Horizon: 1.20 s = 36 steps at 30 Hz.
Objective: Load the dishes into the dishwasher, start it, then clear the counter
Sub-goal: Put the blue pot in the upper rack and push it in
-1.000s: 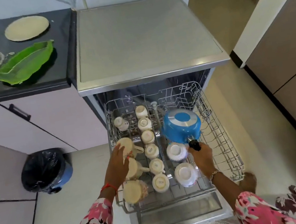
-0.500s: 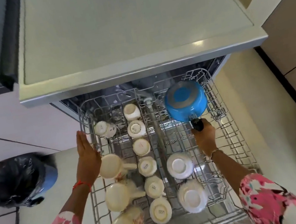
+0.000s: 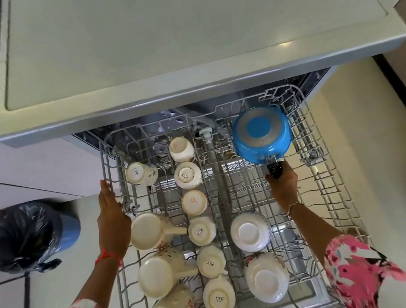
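Dishwasher (image 3: 196,49) fills upper frame; its upper rack (image 3: 333,187) is pulled out across centre and lower frame, holding inverted cups. Blue saucepan (image 3: 262,133), upside down, upper right of rack. Risk: pan rim catching tines and tipping against the rack wall if released unseated. Right hand (image 3: 282,184) closed around the pan handle. Left hand (image 3: 110,212) flat, fingers extended, against rack's left edge, gripping nothing.

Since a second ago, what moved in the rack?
The right hand carried the blue pan by its handle from mid-rack to the back right corner. The left hand left a mug and now rests on the rack's left rim. Cups and bowls stayed put.
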Tool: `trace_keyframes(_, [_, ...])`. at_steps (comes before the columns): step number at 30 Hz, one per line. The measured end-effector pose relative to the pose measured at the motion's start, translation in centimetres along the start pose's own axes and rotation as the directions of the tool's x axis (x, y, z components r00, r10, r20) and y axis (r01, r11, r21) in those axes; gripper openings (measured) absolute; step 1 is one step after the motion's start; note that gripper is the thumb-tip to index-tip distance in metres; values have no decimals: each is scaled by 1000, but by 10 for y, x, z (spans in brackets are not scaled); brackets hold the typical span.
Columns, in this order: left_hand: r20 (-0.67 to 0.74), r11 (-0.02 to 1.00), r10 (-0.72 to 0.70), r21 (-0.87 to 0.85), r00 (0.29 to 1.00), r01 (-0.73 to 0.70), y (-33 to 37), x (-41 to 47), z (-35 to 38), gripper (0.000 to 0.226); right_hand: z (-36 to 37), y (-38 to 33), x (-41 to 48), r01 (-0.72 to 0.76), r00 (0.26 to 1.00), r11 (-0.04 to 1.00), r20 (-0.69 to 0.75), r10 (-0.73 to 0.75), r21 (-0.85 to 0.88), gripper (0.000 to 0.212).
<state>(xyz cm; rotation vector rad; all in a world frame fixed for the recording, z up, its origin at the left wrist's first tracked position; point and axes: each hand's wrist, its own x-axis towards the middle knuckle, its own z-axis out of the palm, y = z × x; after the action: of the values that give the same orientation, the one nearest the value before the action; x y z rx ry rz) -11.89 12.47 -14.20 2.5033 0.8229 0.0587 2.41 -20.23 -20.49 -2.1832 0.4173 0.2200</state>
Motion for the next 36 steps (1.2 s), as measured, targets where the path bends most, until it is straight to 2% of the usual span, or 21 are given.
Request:
trace_keyframes(5, [-11, 1000, -3, 4, 1000, 3, 3, -1, -1, 86, -2, 2, -4, -20, 999, 988, 40, 26, -152, 37])
trace_keyframes(14, [-14, 1000, -3, -23, 1000, 3, 6, -1, -3, 82, -4, 3, -13, -27, 994, 980, 103, 48, -200, 60])
trace_keyframes(19, [93, 999, 27, 33, 995, -30, 6, 2, -6, 80, -20, 2, -32, 35, 990, 923, 137, 19, -383, 68])
trace_keyframes(21, [155, 999, 8, 46, 988, -15, 2, 2, -10, 74, -29, 0, -45, 62, 986, 910, 166, 7, -410, 67])
trace_keyframes(24, [141, 982, 77, 161, 987, -100, -1, -10, -17, 54, -47, 1, -68, 143, 972, 887, 231, -42, -439, 57])
trace_keyframes(25, [117, 982, 98, 147, 988, -115, 3, -20, -20, 52, -54, 1, -76, 168, 964, 879, 260, -52, -445, 54])
trace_keyframes(27, [87, 992, 129, 1, 988, -130, 19, -52, -27, 56, -68, 3, -93, 192, 951, 881, 303, -59, -432, 47])
trace_keyframes(30, [109, 976, 187, -132, 976, -173, 39, -107, -30, 49, -92, 13, -120, 253, 927, 906, 352, -127, -339, 30])
trace_keyframes(33, [214, 963, 105, -266, 971, -46, 49, -171, -21, 31, -120, 27, -157, 276, 907, 937, 380, -181, -212, 12])
trace_keyframes(36, [366, 927, 56, -365, 929, 87, 60, -236, -4, 29, -139, 52, -193, 177, 908, 980, 401, -125, -95, 13])
